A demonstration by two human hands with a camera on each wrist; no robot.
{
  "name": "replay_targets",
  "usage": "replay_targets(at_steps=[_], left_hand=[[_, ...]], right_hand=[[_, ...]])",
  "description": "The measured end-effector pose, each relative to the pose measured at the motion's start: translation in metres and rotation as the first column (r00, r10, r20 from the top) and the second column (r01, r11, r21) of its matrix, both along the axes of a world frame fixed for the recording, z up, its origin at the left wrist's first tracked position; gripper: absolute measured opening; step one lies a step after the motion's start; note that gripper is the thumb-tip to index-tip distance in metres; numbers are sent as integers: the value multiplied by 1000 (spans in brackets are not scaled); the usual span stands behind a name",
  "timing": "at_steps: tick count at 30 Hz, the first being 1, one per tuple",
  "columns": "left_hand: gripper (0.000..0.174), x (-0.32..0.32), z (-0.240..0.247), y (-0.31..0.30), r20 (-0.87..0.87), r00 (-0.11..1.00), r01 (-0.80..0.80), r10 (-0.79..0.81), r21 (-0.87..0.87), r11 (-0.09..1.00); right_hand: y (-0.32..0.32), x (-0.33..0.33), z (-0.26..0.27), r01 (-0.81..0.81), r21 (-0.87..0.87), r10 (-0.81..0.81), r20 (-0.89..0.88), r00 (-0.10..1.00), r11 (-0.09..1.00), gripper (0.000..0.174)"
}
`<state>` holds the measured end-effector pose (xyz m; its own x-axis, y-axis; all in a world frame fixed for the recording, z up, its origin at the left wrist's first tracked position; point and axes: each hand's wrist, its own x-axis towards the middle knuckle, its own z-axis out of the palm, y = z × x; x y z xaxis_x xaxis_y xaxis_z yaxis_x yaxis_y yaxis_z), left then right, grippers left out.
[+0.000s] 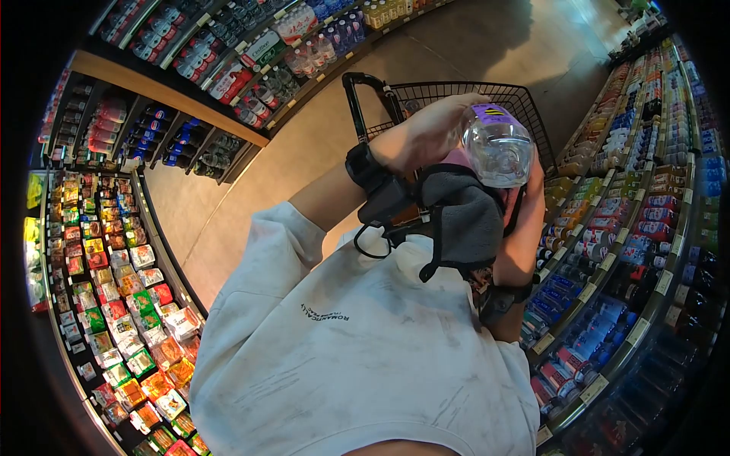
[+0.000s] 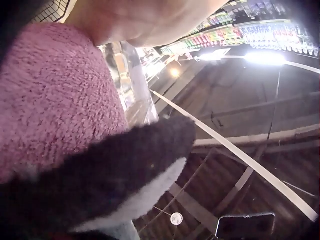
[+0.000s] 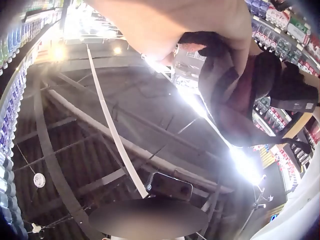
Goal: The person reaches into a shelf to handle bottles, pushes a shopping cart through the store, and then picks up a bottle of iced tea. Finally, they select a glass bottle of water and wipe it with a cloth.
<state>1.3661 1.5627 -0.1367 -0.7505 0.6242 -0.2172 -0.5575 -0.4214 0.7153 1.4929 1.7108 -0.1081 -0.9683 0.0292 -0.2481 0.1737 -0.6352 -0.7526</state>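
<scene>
My left hand (image 1: 433, 137) grips a clear plastic bottle (image 1: 506, 156) with a purple label, its rounded base facing up toward me. Along the bottle's other side lies my right hand (image 1: 534, 178), close against a grey fleece cloth (image 1: 464, 216) with black trim and pink lining. In the left wrist view the fuzzy pink lining (image 2: 55, 95) fills the near side, and a sliver of the clear bottle (image 2: 131, 82) shows beyond it. The right wrist view has the right hand (image 3: 185, 22) over the hanging cloth (image 3: 227, 100); its fingertips are partly hidden there.
A black wire shopping cart (image 1: 525, 102) stands just ahead. Drink shelves (image 1: 608, 220) run along the right, and bottled drinks fill the rack (image 1: 266, 61) at upper left. Packaged food sits in a display case (image 1: 125, 304) on the left, with pale floor (image 1: 205, 197) between.
</scene>
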Motion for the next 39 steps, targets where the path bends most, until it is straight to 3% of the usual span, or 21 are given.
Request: replay_targets(at_steps=[8, 14, 18, 20, 21, 22, 24, 26, 28, 29, 30, 32, 33, 34, 36, 38, 39], left_hand=[[33, 3, -6, 1, -95, 995, 6, -9, -30, 1000], [34, -4, -22, 1, -54, 997, 60, -58, 44, 997], [34, 2, -3, 1, -51, 998, 25, -22, 63, 998], [33, 3, 24, -3, -65, 997, 42, -42, -2, 999], [29, 3, 32, 0, -157, 987, -33, 36, 22, 999], [36, 12, 48, 2, -277, 946, -154, 167, 66, 986], [54, 25, 75, -1, -558, 807, -209, 190, 31, 977], [65, 32, 78, 4, -795, 583, -255, 169, 19, 967], [72, 43, 77, 4, -858, 513, -267, 36, -119, 956], [71, 46, 79, 4, -872, 489, -258, 12, -132, 957], [70, 49, 81, 4, -884, 468, -247, -14, -146, 958], [61, 51, 80, 8, -913, 404, -262, 65, -48, 964], [56, 52, 79, 10, -921, 374, -268, 106, 2, 963], [56, 54, 81, 10, -928, 365, -259, 68, -31, 965], [54, 57, 85, 8, -937, 350, -243, -8, -100, 965], [57, 59, 83, 9, -939, 340, -213, -58, -137, 968], [59, 60, 82, 9, -939, 334, -199, -83, -156, 968]], right_hand=[[-5, -2, 0, 38, 108, -30, -77, 997, 993, 73], [-7, 0, -3, 57, 183, -35, -123, 992, 981, 64], [-9, 7, -12, 62, 228, -35, -121, 992, 972, 59], [-11, 9, -21, 53, 182, -36, -92, 995, 982, 57], [-13, 10, -27, 51, 104, -43, -72, 996, 993, 56], [-14, 6, -31, 53, -2, -53, -52, 997, 999, 53], [-16, -4, -30, -3, -157, 4, 8, 1000, 988, 44], [-18, -12, -30, -54, -307, 75, 58, 995, 950, 35], [11, -24, -113, -304, -334, 216, -274, 937, 892, 31], [-2, -17, -88, -176, -221, 139, -172, 975, 959, 31], [-2, -14, -79, -121, 9, 120, -178, 977, 993, 31], [-4, -8, -61, 2, 476, 79, -149, 986, 879, 34], [-3, -14, -56, -24, 60, 23, 22, 999, 998, 39], [-2, -16, -53, 31, -366, 45, 198, 979, 930, 44], [2, -17, -78, -70, 27, 72, -93, 993, 997, 49], [4, -13, -92, -16, 199, 64, -241, 968, 980, 50], [-7, -11, -71, 43, 164, 0, -255, 967, 986, 49]])
